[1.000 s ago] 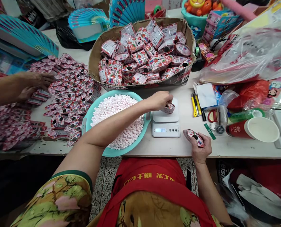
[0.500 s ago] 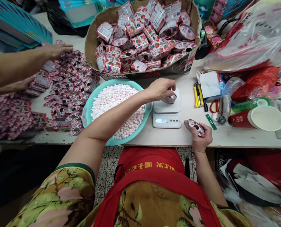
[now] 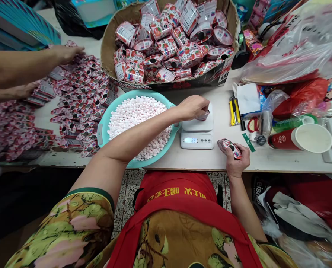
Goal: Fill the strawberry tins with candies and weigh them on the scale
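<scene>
My left hand [image 3: 192, 108] reaches across the basin to a white digital scale [image 3: 197, 140]. Its fingers are closed on the top of a small red-and-white strawberry-print candy packet [image 3: 204, 116] at the scale's plate, partly hidden by the hand. The display seems to read 89; a decimal point is hard to make out. Over the table's front edge, my right hand [image 3: 238, 163] grips another packet [image 3: 227, 147], tilted, with a dark round spot on its upper face. Small white-and-pink candies [image 3: 138, 113] fill the turquoise basin [image 3: 100, 136] under my left forearm.
A cardboard box [image 3: 108, 48] of plump packets stands behind the basin. At left, a co-worker's hands [image 3: 67, 54] are among many flat packets [image 3: 82, 100]. Right of the scale lie a yellow cutter [image 3: 232, 112], red-handled scissors [image 3: 252, 124] and a tipped paper cup [image 3: 283, 142].
My left hand has shifted slightly, its fingers now closer over the packet on the scale. My right hand keeps its packet in about the same place. The co-worker's hands have moved slightly.
</scene>
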A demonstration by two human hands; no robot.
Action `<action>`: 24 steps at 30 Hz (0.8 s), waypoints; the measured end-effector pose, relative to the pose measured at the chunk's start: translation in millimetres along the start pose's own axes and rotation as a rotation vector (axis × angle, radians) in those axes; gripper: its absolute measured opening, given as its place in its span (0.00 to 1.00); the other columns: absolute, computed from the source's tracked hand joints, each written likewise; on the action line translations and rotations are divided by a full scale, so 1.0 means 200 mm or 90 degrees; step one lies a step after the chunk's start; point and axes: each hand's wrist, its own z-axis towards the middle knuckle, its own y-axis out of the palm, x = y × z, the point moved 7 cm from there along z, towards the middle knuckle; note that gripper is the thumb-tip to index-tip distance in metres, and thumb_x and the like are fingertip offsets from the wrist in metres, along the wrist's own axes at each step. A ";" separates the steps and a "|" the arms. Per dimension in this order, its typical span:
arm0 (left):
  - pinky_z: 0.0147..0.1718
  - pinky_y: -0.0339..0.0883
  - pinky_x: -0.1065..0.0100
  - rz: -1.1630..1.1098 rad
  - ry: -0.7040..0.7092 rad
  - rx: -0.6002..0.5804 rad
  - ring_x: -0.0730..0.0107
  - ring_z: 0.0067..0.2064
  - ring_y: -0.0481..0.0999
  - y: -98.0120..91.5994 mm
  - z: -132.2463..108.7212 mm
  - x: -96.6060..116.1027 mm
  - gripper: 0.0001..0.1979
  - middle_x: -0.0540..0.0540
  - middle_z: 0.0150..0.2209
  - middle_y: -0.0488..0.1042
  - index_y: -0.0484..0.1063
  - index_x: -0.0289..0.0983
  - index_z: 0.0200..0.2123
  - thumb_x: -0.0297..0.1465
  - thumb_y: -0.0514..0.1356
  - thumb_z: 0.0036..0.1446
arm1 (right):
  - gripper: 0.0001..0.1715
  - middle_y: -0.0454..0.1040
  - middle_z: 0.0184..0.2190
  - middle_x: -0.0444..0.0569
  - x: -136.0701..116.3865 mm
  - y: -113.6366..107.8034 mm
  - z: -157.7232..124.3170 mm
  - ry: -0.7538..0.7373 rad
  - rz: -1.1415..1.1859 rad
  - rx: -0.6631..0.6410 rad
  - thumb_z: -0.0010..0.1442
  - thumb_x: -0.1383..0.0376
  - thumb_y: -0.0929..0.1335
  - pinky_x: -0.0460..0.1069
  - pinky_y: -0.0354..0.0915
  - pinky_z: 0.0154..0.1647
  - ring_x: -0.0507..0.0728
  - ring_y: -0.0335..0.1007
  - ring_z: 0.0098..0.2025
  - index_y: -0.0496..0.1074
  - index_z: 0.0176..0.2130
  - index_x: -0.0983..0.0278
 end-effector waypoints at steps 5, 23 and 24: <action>0.41 0.62 0.63 0.046 -0.028 0.059 0.59 0.43 0.76 -0.21 -0.15 0.01 0.12 0.42 0.39 0.80 0.81 0.35 0.39 0.28 0.57 0.58 | 0.27 0.75 0.39 0.51 0.00 0.01 0.00 0.011 -0.016 -0.013 0.56 0.45 0.72 0.58 0.70 0.48 0.60 0.74 0.41 0.74 0.43 0.64; 0.44 0.63 0.64 -0.041 -0.106 0.102 0.62 0.42 0.74 -0.40 -0.50 -0.16 0.12 0.45 0.41 0.78 0.78 0.37 0.46 0.32 0.61 0.61 | 0.26 0.75 0.38 0.52 0.00 0.00 0.00 0.001 0.010 0.005 0.55 0.49 0.74 0.56 0.69 0.45 0.60 0.73 0.40 0.75 0.43 0.66; 0.47 0.62 0.64 -0.032 -0.091 0.090 0.60 0.45 0.74 -0.37 -0.44 -0.14 0.13 0.44 0.43 0.77 0.78 0.37 0.48 0.32 0.61 0.60 | 0.26 0.75 0.38 0.52 0.00 0.00 0.00 0.001 0.009 0.007 0.55 0.49 0.74 0.56 0.69 0.45 0.60 0.72 0.40 0.75 0.43 0.66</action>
